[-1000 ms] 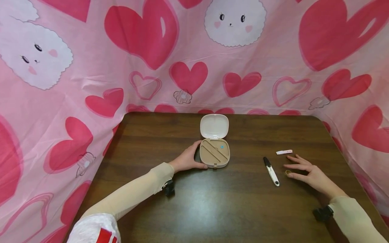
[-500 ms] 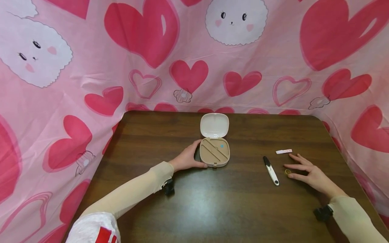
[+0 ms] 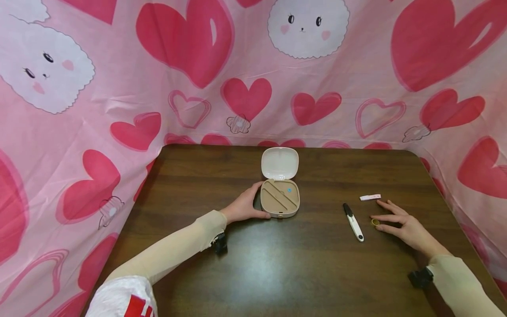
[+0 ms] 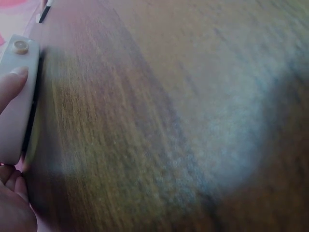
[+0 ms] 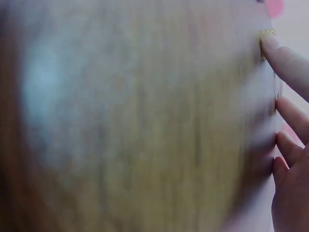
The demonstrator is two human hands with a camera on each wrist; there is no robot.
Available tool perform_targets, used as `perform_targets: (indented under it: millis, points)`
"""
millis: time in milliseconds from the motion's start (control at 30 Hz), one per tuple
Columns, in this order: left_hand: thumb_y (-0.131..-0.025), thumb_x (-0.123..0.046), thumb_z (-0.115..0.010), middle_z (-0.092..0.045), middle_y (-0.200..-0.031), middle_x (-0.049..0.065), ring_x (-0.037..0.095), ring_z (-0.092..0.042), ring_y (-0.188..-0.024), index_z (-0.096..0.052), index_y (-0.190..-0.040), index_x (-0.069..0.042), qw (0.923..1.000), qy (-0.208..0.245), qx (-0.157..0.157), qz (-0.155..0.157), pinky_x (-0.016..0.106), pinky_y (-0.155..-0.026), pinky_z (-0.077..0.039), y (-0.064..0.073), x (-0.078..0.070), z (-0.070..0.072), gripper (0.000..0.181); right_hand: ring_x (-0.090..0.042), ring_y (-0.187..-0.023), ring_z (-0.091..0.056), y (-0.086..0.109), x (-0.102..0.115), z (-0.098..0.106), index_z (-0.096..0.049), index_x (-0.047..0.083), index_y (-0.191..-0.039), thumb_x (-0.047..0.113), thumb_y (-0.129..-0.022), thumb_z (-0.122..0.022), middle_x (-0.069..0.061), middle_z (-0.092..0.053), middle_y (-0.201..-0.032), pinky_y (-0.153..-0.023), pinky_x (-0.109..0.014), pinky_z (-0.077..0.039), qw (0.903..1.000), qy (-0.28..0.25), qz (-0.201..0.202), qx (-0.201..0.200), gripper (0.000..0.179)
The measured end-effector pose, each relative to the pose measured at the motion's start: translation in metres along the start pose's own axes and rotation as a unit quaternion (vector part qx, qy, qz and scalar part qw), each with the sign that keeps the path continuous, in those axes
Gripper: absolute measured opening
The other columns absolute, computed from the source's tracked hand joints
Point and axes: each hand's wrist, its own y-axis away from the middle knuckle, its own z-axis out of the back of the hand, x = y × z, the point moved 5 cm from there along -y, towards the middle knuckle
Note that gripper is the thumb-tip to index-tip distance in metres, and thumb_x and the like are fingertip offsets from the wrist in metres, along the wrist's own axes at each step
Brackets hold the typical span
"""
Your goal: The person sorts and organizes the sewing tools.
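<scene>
A small beige and white case (image 3: 280, 198) stands with its lid (image 3: 279, 163) raised. My left hand (image 3: 244, 206) grips its left side, the thumb on the front wall near the round clasp (image 4: 20, 46) and the fingers round the side. A tiny blue piece (image 3: 289, 190) sits in the tray inside, which has diagonal dividers. On the right, my right hand (image 3: 405, 226) is over the table with fingers extended. A gold ring (image 3: 375, 222) with a dimpled band lies between the index finger and thumb tips; in the right wrist view the thumb overlaps the ring (image 5: 267, 33).
A slim white tool with a black tip cover (image 3: 353, 222) lies left of the ring. Behind my right fingers is a short white and pink strip (image 3: 370, 197). The brown table (image 3: 253, 273) backs onto a pink heart-print cloth (image 3: 253, 57).
The ring shows more fully beside my right thumb than a second ago, and the index fingertip is slightly nearer to it. My left hand keeps its grip on the case.
</scene>
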Motion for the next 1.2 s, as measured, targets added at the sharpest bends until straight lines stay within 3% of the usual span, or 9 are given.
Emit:
perform_targets:
  millis: [133, 233, 300, 967, 1200]
  points:
    - [-0.078, -0.036, -0.093, -0.041, -0.160, 0.012, 0.027, -0.042, -0.145, -0.026, -0.162, -0.012, 1.0000, 0.001, 0.001, -0.001, 0.046, -0.120, -0.034, -0.001, 0.000, 0.000, 0.110, 0.007, -0.151, -0.013, 0.001, -0.001, 0.002, -0.078, 0.008, -0.121, 0.009, -0.090, -0.080, 0.027, -0.038, -0.156, -0.125, -0.038, -0.004, 0.9999, 0.009, -0.009, -0.006, 0.031]
    - [-0.078, -0.036, -0.093, -0.041, -0.160, 0.011, 0.027, -0.042, -0.145, -0.026, -0.162, -0.012, 1.0000, -0.001, 0.000, -0.001, 0.045, -0.120, -0.034, -0.001, 0.000, 0.000, 0.110, 0.009, -0.150, -0.015, 0.000, -0.001, 0.003, -0.078, 0.008, -0.120, 0.009, -0.090, -0.080, 0.033, -0.041, -0.151, -0.117, -0.017, -0.004, 0.9998, 0.012, -0.013, -0.012, 0.030]
    - [-0.078, -0.036, -0.093, -0.041, -0.160, 0.012, 0.027, -0.042, -0.145, -0.026, -0.162, -0.012, 1.0000, -0.002, 0.000, -0.002, 0.045, -0.120, -0.034, -0.002, 0.000, 0.000, 0.110, 0.011, -0.148, -0.016, 0.000, 0.000, 0.004, -0.079, 0.008, -0.119, 0.009, -0.090, -0.080, 0.035, -0.043, -0.147, -0.114, -0.013, -0.005, 0.9997, 0.011, -0.014, -0.016, 0.030]
    - [-0.079, -0.038, -0.092, -0.041, -0.160, 0.011, 0.025, -0.043, -0.144, -0.025, -0.163, -0.013, 1.0000, -0.005, 0.004, 0.000, 0.043, -0.120, -0.035, -0.001, 0.002, -0.001, 0.110, 0.020, -0.139, -0.024, -0.005, 0.005, 0.005, -0.079, 0.010, -0.121, 0.013, -0.090, -0.082, 0.036, -0.050, -0.141, -0.104, -0.001, -0.012, 0.9987, 0.017, -0.036, -0.031, 0.031]
    - [-0.078, -0.038, -0.093, -0.042, -0.159, 0.010, 0.025, -0.043, -0.144, -0.025, -0.162, -0.013, 1.0000, -0.005, 0.003, -0.001, 0.043, -0.120, -0.035, -0.001, 0.002, -0.001, 0.110, 0.019, -0.137, -0.029, -0.008, 0.009, 0.004, -0.077, 0.010, -0.124, 0.016, -0.093, -0.079, 0.026, -0.057, -0.142, -0.104, 0.002, -0.014, 0.9987, 0.011, -0.042, -0.026, 0.031]
